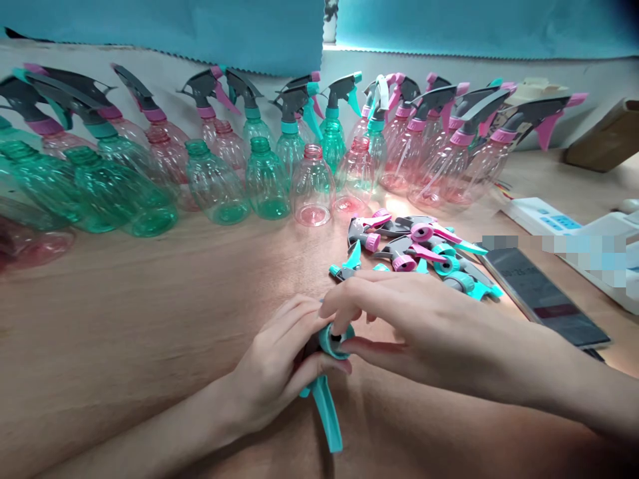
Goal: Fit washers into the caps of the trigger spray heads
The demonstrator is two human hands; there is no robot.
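A grey and turquoise spray trigger head [328, 412] is held over the near middle of the table, its turquoise collar turned toward the right and its lever hanging down. My left hand [272, 356] is wrapped around its body, with the thumb below the collar. From the right, my right hand [399, 313] reaches over, and its thumb and bent fingertips pinch at the collar's opening. Whether a small part sits between those fingertips is hidden. Just beyond my right hand lies a pile of loose pink, turquoise and grey trigger heads [399, 247].
Along the back stand several clear green bottles [218, 183] and pink bottles [313, 186], some open-necked, others with trigger heads fitted. At right lie a phone [542, 289] and a white power strip [554, 223]. A brown box [606, 136] stands by the wall.
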